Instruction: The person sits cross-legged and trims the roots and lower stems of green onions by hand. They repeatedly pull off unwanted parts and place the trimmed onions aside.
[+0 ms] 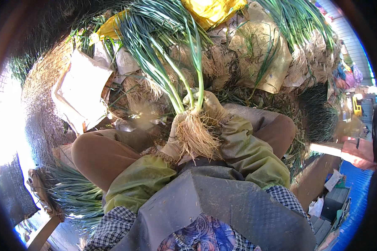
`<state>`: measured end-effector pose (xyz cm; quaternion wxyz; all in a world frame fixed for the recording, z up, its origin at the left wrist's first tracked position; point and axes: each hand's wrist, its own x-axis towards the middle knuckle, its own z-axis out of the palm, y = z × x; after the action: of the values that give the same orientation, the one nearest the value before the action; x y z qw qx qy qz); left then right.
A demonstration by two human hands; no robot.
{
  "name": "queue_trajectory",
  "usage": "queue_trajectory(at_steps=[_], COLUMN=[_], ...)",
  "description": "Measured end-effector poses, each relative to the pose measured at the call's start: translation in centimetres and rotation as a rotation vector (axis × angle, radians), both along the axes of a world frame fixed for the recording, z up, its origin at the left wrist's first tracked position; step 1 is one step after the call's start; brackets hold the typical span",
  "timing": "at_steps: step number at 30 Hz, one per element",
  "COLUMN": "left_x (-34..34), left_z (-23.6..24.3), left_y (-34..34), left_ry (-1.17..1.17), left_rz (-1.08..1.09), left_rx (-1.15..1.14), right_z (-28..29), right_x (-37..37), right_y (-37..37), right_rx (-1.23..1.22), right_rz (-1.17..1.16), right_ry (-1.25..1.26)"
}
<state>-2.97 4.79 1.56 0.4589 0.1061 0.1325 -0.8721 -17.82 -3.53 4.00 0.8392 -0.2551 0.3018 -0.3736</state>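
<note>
Both hands are at the centre of the view, each in a pale, soiled glove. The right hand [212,105] is clenched round a small bunch of green onions [194,111], its fingers curled across the stems just above the bulbs. The left hand [173,138] lies against the left side of the same bunch; its fingers are hidden behind the roots [199,136], so how far they close cannot be told. The bunch is therefore located within the grip: leaves fan out beyond it, and the tangled roots hang on the near side, toward a grey apron [226,205]. Green sleeves [140,179] cover both forearms. Bent knees in brown trousers [102,157] flank the grip on either side. Well to the left of it is a white sack [83,88]. Beyond and to the right is a beige sack [266,54], with a larger pile of green onions [301,29] past it. Beyond the grip, at the upper edge, is a yellow sack [215,11]. Further onion leaves [77,190] lie nearer and to the left, beside the left knee
</note>
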Motion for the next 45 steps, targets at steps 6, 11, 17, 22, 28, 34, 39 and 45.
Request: queue_trajectory(at_steps=[6,11,17,22,28,34,39,45], left_x=[0.0,-0.2,0.2,-0.3,-2.4,-3.4,-3.8,-2.5], left_z=[2.2,3.3,2.3,1.2,-1.7,-7.8,-10.2,-5.7], left_y=[-0.2,0.2,-0.1,-1.8,-1.1,-0.7,-1.0,-0.6], left_ry=[-0.082,0.024,0.009,-0.034,-0.911,-0.728,-0.705,-1.291], left_rz=[0.022,-0.186,-0.127,-0.019,-0.018,0.330,0.445,-0.001], left_rx=[0.141,0.230,0.098,0.196,0.212,-0.016,-0.063,-0.116], right_z=[2.5,4.0,6.9,10.3,10.2,6.4,3.3,6.6], right_x=[-0.7,-2.2,-2.5,-4.2,-5.7,2.6,5.7,3.2], right_y=[3.3,4.5,4.2,4.7,2.5,3.0,-0.5,-0.1], right_rx=[-0.337,-0.380,-0.457,-0.794,-1.060,-1.192,-0.860,-0.439], right_rz=[-0.043,0.114,0.538,0.650,0.472,0.567,0.959,0.518], right_ry=[0.676,0.929,0.902,0.934,1.955,1.442,1.542,1.030])
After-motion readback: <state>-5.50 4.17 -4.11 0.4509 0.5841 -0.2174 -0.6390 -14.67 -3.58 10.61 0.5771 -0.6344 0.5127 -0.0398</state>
